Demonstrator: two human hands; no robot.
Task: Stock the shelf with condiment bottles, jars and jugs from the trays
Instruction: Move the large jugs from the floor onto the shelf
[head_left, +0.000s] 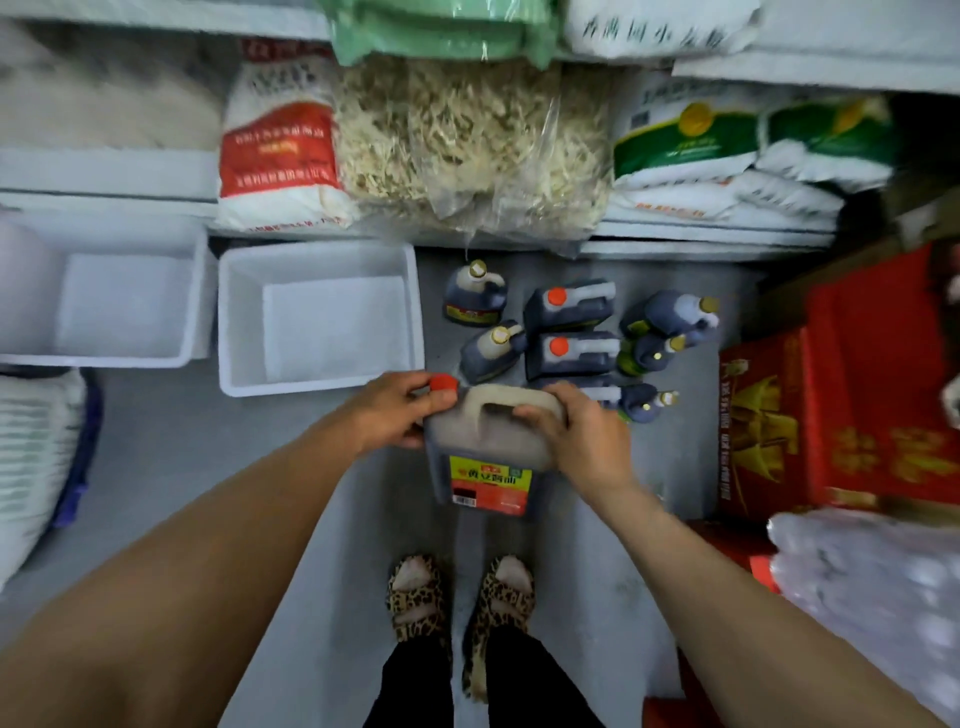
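Holding a large soy sauce jug (485, 447) above the floor's middle, both hands grasping: right hand (582, 441) curling round its handle, left hand (395, 410) pinching near the red cap (443, 383); next is probably setting it beside the floor jugs (569, 332)

left hand (392, 410) holds red cap (443, 383) | right hand (576, 436) grips jug (488, 457) handle | more jugs (569, 332) on floor
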